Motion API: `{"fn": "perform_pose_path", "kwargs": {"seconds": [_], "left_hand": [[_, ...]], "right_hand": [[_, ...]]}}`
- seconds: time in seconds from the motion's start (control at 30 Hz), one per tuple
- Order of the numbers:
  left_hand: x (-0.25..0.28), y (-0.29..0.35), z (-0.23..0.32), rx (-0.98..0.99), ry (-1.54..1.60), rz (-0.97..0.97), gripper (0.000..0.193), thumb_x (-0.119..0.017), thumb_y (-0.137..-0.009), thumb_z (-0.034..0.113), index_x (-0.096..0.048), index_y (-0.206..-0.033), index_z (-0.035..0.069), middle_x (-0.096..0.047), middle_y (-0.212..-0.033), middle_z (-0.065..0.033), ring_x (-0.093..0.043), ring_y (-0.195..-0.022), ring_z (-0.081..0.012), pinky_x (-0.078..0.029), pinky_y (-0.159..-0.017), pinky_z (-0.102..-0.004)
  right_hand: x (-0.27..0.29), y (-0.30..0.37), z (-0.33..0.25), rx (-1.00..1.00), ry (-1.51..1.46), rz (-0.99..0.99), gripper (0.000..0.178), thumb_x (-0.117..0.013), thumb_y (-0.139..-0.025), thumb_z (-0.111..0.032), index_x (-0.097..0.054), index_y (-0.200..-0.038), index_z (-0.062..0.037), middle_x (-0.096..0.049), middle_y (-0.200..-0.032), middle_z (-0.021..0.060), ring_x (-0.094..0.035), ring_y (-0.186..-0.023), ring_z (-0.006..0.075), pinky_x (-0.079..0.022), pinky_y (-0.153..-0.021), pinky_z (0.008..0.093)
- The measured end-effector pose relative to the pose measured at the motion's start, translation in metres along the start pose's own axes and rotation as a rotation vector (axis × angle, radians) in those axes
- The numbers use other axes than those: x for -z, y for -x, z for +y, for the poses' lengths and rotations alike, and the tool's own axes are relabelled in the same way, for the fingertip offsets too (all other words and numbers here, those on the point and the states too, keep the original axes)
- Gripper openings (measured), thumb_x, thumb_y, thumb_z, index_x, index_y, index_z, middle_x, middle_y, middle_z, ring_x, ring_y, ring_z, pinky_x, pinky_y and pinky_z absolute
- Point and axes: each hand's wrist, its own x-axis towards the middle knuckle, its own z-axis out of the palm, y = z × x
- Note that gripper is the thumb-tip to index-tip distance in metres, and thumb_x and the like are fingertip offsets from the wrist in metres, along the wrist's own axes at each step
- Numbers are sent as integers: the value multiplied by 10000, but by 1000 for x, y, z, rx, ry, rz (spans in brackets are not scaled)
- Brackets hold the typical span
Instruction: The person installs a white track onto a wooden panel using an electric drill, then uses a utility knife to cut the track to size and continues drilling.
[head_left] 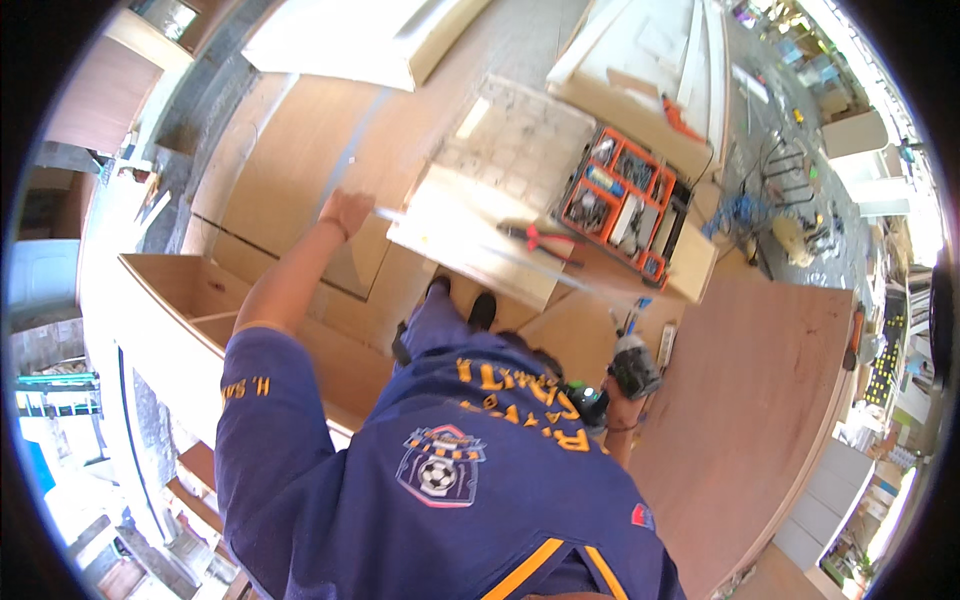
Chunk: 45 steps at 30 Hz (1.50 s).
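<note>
My left hand (348, 212) is closed, at the left edge of a pale board (470, 228). A thin, light strip (386, 213) sticks out of its fingers and runs to the right across the board, blurred along its length. Low on the right, my right hand (624, 408) is wrapped round a power drill (634, 366), partly hidden by my shirt. The drill's tip points away from me. Pliers with red handles (542, 238) lie on the board between the hands.
An orange organizer box (625, 205) with hardware and tools stands beyond the board. On the right is a large brown panel (740, 400); on the left, an open wooden cabinet frame (335, 365). White panels (340, 40) lie at the back. Cables (745, 212) clutter the floor.
</note>
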Motion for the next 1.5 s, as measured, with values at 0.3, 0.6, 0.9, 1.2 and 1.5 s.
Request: {"fn": "perform_pose_path", "kwargs": {"seconds": [0.3, 0.6, 0.9, 1.2, 1.5], "left_hand": [[-1, 137, -23, 317, 245, 86, 114, -506, -851, 198, -566, -920, 128, -611, -924, -65, -616, -874, -261, -430, -817, -410], [-92, 255, -32, 543, 552, 141, 206, -530, -853, 269, -567, -998, 128, -588, -919, -93, -565, -954, -271, -415, -812, -408], [-117, 294, 9, 671, 932, -131, 267, -493, -877, 316, -580, -1018, 106, -623, -997, -91, -604, -954, -254, -436, -824, -393], [-164, 313, 25, 1023, 1405, -315, 346, -499, -848, 341, -611, -1042, 76, -637, -1030, -155, -608, -979, -305, -478, -838, -417], [-283, 317, 25, 1250, 1618, -491, 416, -586, -773, 392, -662, -1013, 61, -635, -1039, -176, -612, -984, -316, -486, -846, -406]], "right_hand": [[-23, -32, -10, 202, -77, -136, 443, -586, -678, 40, -527, -1113, -15, -622, -951, 94, -581, -735, 146, -483, -612, 265], [-112, -56, -82, 230, 102, -380, 375, -562, -695, -43, -539, -1067, -3, -601, -886, 89, -542, -716, 139, -447, -601, 265], [-234, -51, -155, -55, -221, -735, 427, -560, -718, -51, -457, -1132, -26, -517, -913, 66, -476, -686, 137, -420, -648, 294], [-431, -23, -190, -67, -188, -946, 485, -545, -722, -44, -404, -1186, -48, -529, -1044, 85, -480, -687, 137, -422, -695, 317], [-589, -56, -163, -97, -167, -1194, 495, -541, -730, -6, -400, -1203, -43, -553, -1056, 115, -504, -673, 139, -425, -669, 335]]}}
